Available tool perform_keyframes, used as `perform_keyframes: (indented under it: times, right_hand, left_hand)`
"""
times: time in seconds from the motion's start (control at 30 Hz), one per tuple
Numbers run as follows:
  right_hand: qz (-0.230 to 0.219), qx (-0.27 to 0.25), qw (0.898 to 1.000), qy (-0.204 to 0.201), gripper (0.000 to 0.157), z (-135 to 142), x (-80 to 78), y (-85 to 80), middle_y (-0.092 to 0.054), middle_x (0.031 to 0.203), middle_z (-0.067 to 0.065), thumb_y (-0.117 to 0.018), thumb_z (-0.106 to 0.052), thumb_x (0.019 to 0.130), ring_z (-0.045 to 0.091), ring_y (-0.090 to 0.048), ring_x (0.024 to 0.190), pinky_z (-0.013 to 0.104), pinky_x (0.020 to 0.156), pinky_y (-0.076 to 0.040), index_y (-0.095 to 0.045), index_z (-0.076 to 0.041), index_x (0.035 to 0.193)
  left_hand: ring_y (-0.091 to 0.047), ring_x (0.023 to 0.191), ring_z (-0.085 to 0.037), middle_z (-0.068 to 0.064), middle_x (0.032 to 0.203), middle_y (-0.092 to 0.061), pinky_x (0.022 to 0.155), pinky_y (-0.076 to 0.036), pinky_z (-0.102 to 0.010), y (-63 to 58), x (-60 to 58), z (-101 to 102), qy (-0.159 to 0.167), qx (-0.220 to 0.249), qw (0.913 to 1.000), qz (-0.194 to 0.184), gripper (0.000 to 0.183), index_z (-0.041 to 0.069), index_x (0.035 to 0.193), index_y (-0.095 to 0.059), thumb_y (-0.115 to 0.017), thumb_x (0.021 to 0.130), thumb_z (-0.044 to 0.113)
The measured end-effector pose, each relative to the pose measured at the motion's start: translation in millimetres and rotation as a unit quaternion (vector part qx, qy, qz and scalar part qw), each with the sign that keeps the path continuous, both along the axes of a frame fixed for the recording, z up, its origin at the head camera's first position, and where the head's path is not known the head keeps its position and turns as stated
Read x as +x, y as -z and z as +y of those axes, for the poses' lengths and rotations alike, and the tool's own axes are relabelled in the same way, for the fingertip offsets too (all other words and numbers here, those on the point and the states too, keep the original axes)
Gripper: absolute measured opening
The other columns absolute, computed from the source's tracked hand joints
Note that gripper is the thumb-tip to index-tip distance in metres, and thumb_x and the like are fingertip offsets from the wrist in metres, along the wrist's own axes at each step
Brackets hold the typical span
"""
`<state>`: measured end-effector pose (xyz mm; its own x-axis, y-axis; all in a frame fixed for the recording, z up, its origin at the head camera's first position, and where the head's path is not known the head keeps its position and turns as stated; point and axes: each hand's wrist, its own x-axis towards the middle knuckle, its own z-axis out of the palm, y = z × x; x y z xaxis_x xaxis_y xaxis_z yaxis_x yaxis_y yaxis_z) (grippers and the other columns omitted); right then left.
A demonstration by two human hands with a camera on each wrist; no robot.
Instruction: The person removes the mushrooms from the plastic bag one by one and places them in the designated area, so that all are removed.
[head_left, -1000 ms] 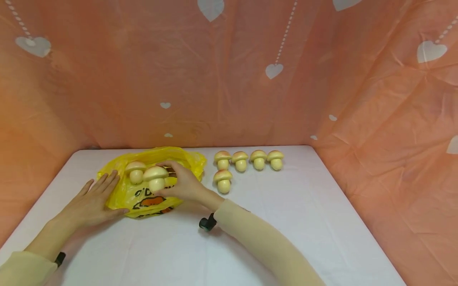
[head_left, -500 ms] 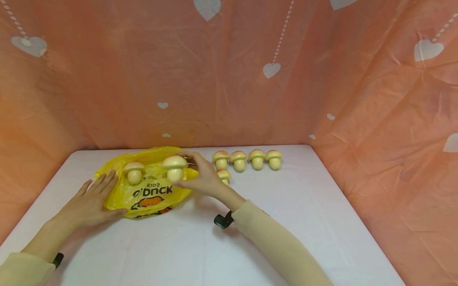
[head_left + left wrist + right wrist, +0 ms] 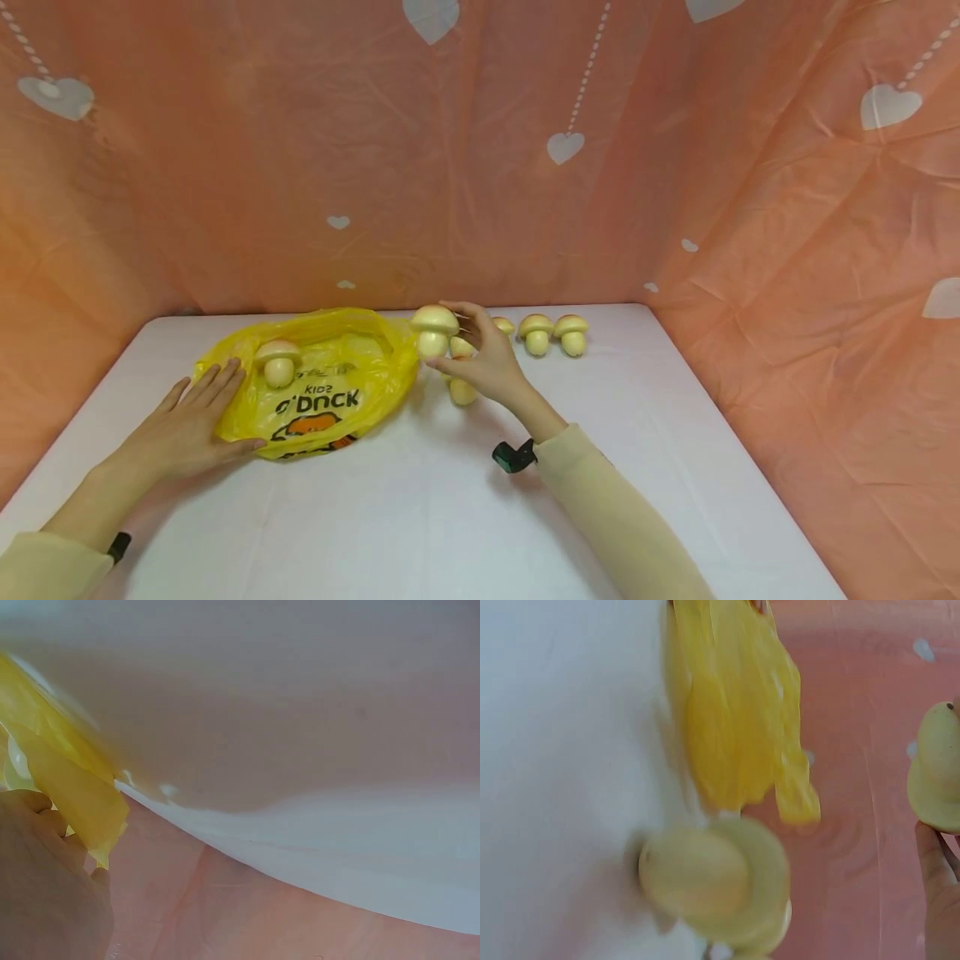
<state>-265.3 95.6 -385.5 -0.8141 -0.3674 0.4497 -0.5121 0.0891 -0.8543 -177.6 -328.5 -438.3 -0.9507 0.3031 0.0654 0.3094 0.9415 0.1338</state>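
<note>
My right hand point(image 3: 487, 354) holds a cream toy mushroom point(image 3: 434, 332) with a pinkish cap, raised just right of a yellow plastic bag point(image 3: 397, 379). Part of this held mushroom point(image 3: 939, 761) and some fingers appear at the right wrist view's edge. The bag lies with its mouth spread, printed with "DUCK" lettering. Inside it, at the left, sits another toy mushroom point(image 3: 279, 367). My left hand point(image 3: 180, 429) rests on the bag's left rim, fingers straight and spread. In the left wrist view its fingers touch the yellow plastic point(image 3: 79, 791).
Right of the bag, several more toy mushrooms stand on the white-covered table point(image 3: 420, 525), including a rightmost one point(image 3: 572, 335). My right hand partly hides some of them. An orange curtain point(image 3: 480, 167) with white hearts hangs behind and at both sides.
My right hand has carried the toy mushroom rightward, from over the bag to beside its right rim, uncovering the bag's print. The left hand stays on the bag.
</note>
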Motion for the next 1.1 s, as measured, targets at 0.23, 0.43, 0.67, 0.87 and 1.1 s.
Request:
perform_keyframes:
  times: [0.23,0.43,0.67,0.87,1.1]
  right_hand:
    - [-0.017,-0.020,0.999,0.032,0.075,33.7,-6.1,5.7,-0.056,0.147,0.010,-0.087,0.005,0.080,0.028,-0.055,0.134,0.046,0.112,-0.047,-0.050,-0.003,0.144]
    - [-0.022,0.006,0.998,0.059,0.076,60.3,-12.0,15.3,-0.055,0.148,0.015,-0.087,0.007,0.079,0.032,-0.053,0.137,0.035,0.113,-0.046,-0.048,0.001,0.144]
    - [-0.036,0.058,0.995,0.074,0.073,79.6,-16.7,28.2,-0.056,0.144,0.019,-0.086,0.006,0.079,0.036,-0.054,0.136,0.040,0.114,-0.046,-0.051,0.003,0.143]
    - [-0.036,0.120,0.989,0.076,0.073,88.6,-19.9,39.0,-0.056,0.143,0.022,-0.085,0.008,0.078,0.038,-0.056,0.133,0.041,0.111,-0.049,-0.049,0.007,0.142]
    - [-0.036,0.188,0.979,0.074,0.074,93.6,-20.2,43.8,-0.057,0.142,0.023,-0.088,0.002,0.077,0.039,-0.060,0.129,0.044,0.109,-0.051,-0.050,0.008,0.141]
  left_hand:
    - [-0.010,0.155,-0.052,-0.029,0.171,-0.006,0.125,0.014,-0.056,-0.5,0.4,0.1,0.003,0.005,1.0000,0.005,0.116,-0.006,0.164,-0.008,-0.068,0.092,0.063]
    - [-0.008,0.157,-0.049,-0.028,0.171,-0.006,0.126,0.012,-0.056,-0.4,0.2,-0.7,0.005,0.004,0.9999,0.012,0.115,-0.006,0.164,-0.009,-0.068,0.093,0.062]
    - [-0.008,0.156,-0.050,-0.028,0.171,-0.004,0.126,0.012,-0.058,0.4,-0.3,-1.2,0.004,0.002,1.0000,0.008,0.115,-0.005,0.164,-0.007,-0.067,0.093,0.063]
    - [-0.006,0.157,-0.049,-0.027,0.172,-0.003,0.125,0.015,-0.055,1.3,-0.1,-1.4,0.002,0.004,1.0000,0.004,0.114,-0.005,0.164,-0.006,-0.066,0.094,0.063]
    - [-0.009,0.156,-0.051,-0.027,0.172,-0.005,0.125,0.017,-0.053,-0.1,-1.6,-0.1,0.002,0.005,1.0000,0.001,0.115,-0.005,0.164,-0.007,-0.066,0.093,0.063]
